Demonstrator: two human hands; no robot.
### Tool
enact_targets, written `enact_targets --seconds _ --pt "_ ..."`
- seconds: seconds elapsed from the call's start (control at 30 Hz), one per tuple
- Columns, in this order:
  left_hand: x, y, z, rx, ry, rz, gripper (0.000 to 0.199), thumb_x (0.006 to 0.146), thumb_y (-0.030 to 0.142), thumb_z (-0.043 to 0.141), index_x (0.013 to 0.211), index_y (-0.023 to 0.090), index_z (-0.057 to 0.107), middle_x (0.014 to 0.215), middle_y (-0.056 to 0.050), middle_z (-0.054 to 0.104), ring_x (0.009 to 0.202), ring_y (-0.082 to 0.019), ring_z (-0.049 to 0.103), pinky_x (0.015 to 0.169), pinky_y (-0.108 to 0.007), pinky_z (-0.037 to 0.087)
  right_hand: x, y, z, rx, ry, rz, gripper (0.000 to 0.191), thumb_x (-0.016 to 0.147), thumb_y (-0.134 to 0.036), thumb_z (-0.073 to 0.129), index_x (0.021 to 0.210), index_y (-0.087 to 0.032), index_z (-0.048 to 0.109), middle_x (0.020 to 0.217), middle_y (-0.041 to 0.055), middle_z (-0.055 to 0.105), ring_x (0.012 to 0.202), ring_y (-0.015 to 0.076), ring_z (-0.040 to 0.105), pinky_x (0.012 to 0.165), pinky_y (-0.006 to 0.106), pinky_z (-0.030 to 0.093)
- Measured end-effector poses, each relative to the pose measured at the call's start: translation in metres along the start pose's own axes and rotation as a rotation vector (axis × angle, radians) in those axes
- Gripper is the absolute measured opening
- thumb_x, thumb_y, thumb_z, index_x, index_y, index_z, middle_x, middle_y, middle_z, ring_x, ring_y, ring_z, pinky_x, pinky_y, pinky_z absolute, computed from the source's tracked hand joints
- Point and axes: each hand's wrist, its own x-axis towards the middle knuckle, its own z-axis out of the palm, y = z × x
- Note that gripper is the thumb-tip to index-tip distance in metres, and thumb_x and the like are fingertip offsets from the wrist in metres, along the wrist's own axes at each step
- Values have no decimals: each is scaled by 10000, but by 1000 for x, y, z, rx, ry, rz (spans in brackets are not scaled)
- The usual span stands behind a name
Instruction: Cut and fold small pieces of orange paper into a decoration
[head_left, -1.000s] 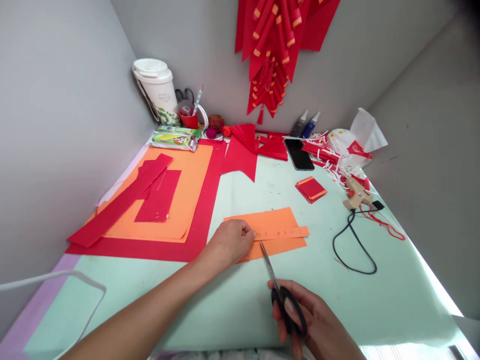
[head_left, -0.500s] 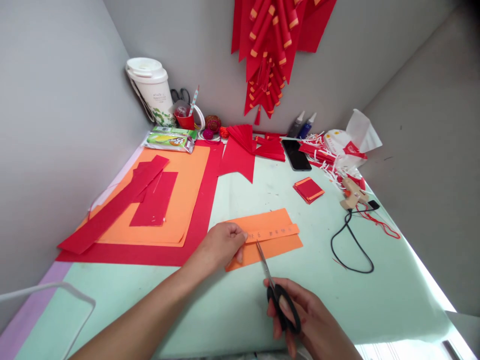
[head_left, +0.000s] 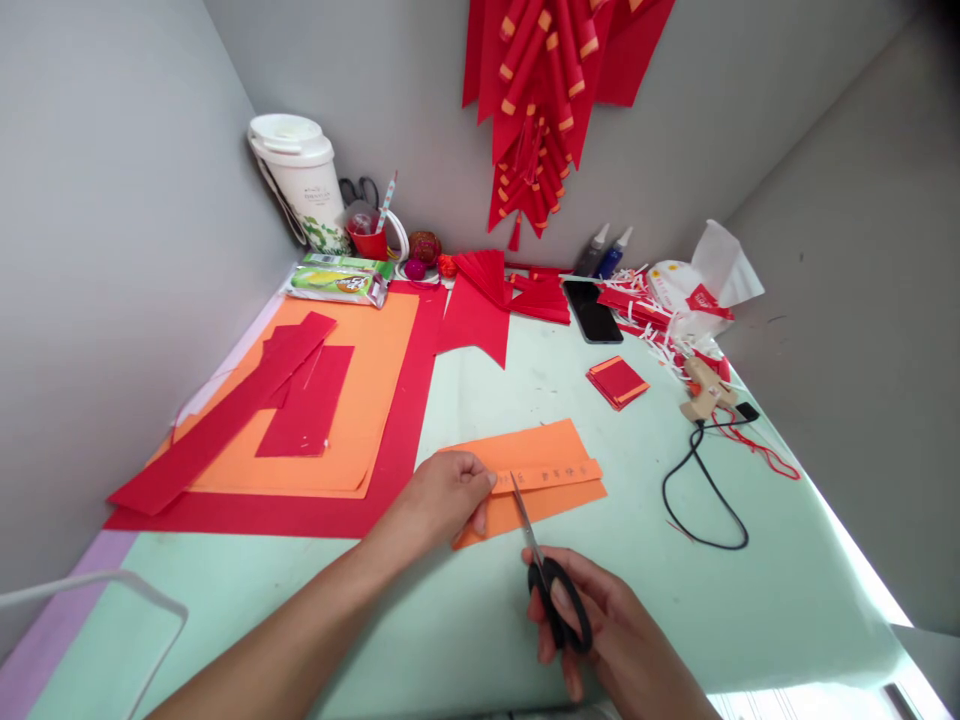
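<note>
My left hand (head_left: 455,487) pinches the left end of an orange paper strip (head_left: 559,474) that carries small dark pencil or pen marks. Beneath the strip lies a wider orange paper sheet (head_left: 536,438), flat on the table. In my right hand (head_left: 592,610) is a pair of scissors (head_left: 551,590) with black handles, fingers wrapped round them. The scissor blades point up and away, their tips over the strip just right of my left fingers. Whether the blades cut into the paper, I cannot tell.
Red and orange sheets (head_left: 390,400) lie at left. A stack of red cards (head_left: 617,382), a phone (head_left: 592,311) and a glue gun (head_left: 703,388) with a looped cable are at right. A white cup (head_left: 307,190) stands at the back; red paper firecrackers (head_left: 540,90) hang on the wall.
My right hand and the scissors have shifted slightly up and left, so the tips reach further across the strip. My left hand keeps its pinch almost in place.
</note>
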Motion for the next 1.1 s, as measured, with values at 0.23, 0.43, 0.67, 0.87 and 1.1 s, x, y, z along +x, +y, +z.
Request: enact_targets --seconds 0.23,0.43,0.67,0.87,1.1 --pt "-3 4 0 -6 -20 -7 256 763 409 428 656 202 533 455 20 566 368 -105 398 391 -213 302 2 -2 2 -1 5 -12 326 854 -393 565 1105 -185 571 774 15 558 604 123 557 392 177 423" --pt "-2 1 1 -21 -35 3 248 770 412 428 658 209 515 455 25 565 369 -105 398 387 -210 306 3 0 3 9 22 -8 332 845 -395 578 1097 -179 574 759 13 554 588 120 554 380 173 415" --pt "-2 0 1 -19 -36 3 254 770 415 430 685 203 539 453 22 564 368 -107 397 387 -212 300 2 -2 4 8 37 8 333 827 -395 599 1078 -178 582 746 6 555 569 115 548 377 176 415" --pt "-2 1 1 -8 -27 3 274 767 429 434 672 199 547 463 17 578 374 -111 409 394 -215 305 3 -1 3 16 42 -2 317 834 -371 594 1084 -177 577 741 4 562 560 111 542 382 177 420" --pt "-1 0 1 7 -21 -1 290 765 434 434 659 195 561 464 12 580 372 -112 422 390 -219 289 3 -1 4 2 51 10 331 820 -374 607 1076 -166 572 741 4 557 557 108 539 381 173 414"
